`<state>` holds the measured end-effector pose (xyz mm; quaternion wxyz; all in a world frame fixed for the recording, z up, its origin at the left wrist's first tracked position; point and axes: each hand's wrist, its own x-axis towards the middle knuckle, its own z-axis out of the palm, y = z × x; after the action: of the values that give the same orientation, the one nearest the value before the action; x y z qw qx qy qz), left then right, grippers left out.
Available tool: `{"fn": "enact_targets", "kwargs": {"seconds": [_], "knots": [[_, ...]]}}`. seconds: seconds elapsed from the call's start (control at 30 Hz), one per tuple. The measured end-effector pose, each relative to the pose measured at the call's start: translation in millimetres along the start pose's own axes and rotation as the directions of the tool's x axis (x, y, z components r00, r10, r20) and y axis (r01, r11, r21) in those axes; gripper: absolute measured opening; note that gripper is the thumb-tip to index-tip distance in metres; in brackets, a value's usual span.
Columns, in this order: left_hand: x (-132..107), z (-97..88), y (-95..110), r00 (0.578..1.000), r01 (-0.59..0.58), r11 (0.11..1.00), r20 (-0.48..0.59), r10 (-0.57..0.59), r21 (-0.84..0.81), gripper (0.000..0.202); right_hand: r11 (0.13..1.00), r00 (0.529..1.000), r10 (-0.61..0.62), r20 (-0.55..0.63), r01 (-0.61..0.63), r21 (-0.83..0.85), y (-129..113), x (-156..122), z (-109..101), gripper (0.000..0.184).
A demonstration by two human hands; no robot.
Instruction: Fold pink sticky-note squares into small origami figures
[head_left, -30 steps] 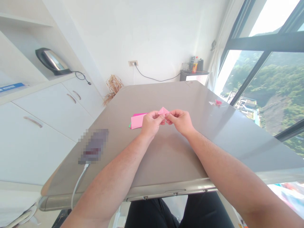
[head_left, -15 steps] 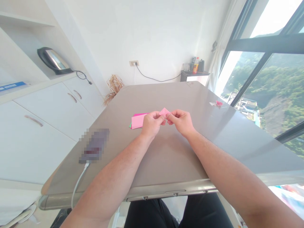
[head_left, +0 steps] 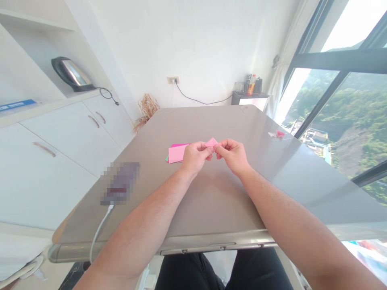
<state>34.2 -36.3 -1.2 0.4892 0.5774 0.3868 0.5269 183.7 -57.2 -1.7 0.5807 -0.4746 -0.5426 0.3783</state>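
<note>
Between my two hands is a small piece of folded pink paper [head_left: 212,141], its peak pointing away from me. My left hand [head_left: 196,156] pinches its left side between thumb and fingers. On the right side, my right hand [head_left: 232,154] grips it the same way, the two thumbs almost meeting at the lower edge. Just left of my left hand lies a stack of coloured paper [head_left: 177,154], light pink on top with darker pink and green edges showing. My left hand hides the stack's right end.
On the grey table [head_left: 217,209], a blurred-out dark device [head_left: 122,183] lies at the left with a white cable [head_left: 99,229] plugged in. Small pink and clear scraps [head_left: 278,134] lie near the right edge. A kettle [head_left: 74,74] stands on the left shelf.
The camera view has shifted slightly. Both hands keep their pinch on the pink paper, and its peak looks a little lower and flatter.
</note>
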Motion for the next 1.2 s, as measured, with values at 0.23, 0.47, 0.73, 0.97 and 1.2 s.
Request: {"fn": "enact_targets", "kwargs": {"seconds": [0.23, 0.47, 0.73, 0.97, 1.2], "knots": [[-1.9, 1.9, 3.2, 0.998, 0.035, 0.995, -0.056, -0.04, -0.092, 0.024, 0.999, 0.999, 0.048, 0.011, -0.048, 0.011, -4.4, -1.5, 0.7, 0.02], [-3.0, 0.5, 1.9, 0.998, 0.047, 0.995, -0.047, -0.051, -0.085, 0.02, 0.998, 0.999, 0.034, 0.004, -0.034, -0.061, -1.7, -2.3, 0.2, 0.022], [-1.9, 0.9, -2.7, 0.998, 0.02, 0.996, -0.052, -0.024, -0.088, 0.019, 0.994, 0.999, 0.033, -0.012, -0.035, -0.105, -3.2, -3.0, 1.6, 0.022], [-2.4, 1.0, -0.1, 0.998, 0.031, 0.996, -0.056, -0.036, -0.087, 0.019, 0.995, 1.0, 0.018, -0.004, -0.018, -0.096, -2.2, -3.2, 1.6, 0.024], [-3.3, 1.0, 2.1, 0.998, 0.024, 0.996, -0.05, -0.029, -0.087, 0.016, 0.995, 1.0, 0.021, 0.002, -0.02, -0.095, -2.6, -3.2, 1.5, 0.023]]}}
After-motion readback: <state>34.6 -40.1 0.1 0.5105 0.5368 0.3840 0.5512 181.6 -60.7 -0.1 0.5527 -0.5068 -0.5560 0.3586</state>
